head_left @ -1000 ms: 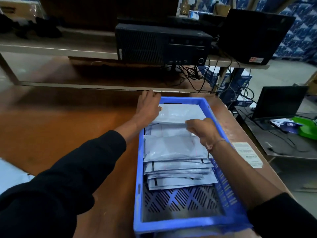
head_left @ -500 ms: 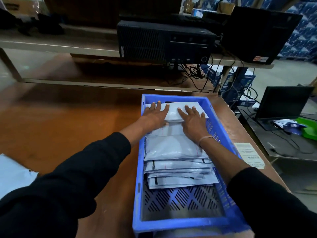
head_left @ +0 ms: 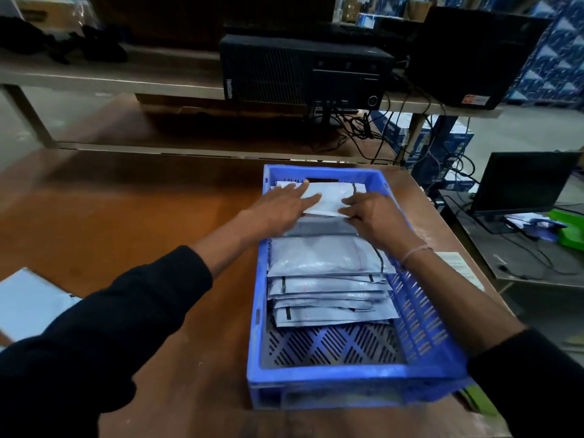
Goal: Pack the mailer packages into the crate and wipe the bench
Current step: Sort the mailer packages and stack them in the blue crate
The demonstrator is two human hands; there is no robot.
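Observation:
A blue slotted crate [head_left: 319, 379] sits on the brown bench [head_left: 110, 216]. Inside it lie several grey mailer packages [head_left: 328, 286], overlapped like tiles from the middle to the far end. A white mailer [head_left: 328, 197] lies on top at the far end. My left hand [head_left: 278, 207] rests flat on that mailer's left part, fingers straight. My right hand [head_left: 369, 213] is at its right part, fingers bent with the tips at the mailer's near edge. Another white mailer [head_left: 28, 298] lies on the bench at the far left.
A paper label [head_left: 458, 270] lies on the bench right of the crate. Behind the bench a shelf [head_left: 94, 80] carries a black computer case [head_left: 303, 71] with dangling cables [head_left: 363, 134]. A lower side table at right holds a dark monitor [head_left: 524, 181] and green items [head_left: 568, 226].
Both hands have slid a little nearer across the top white mailer. My right hand's fingers went from flat to bent at its near edge. The view shifted slightly.

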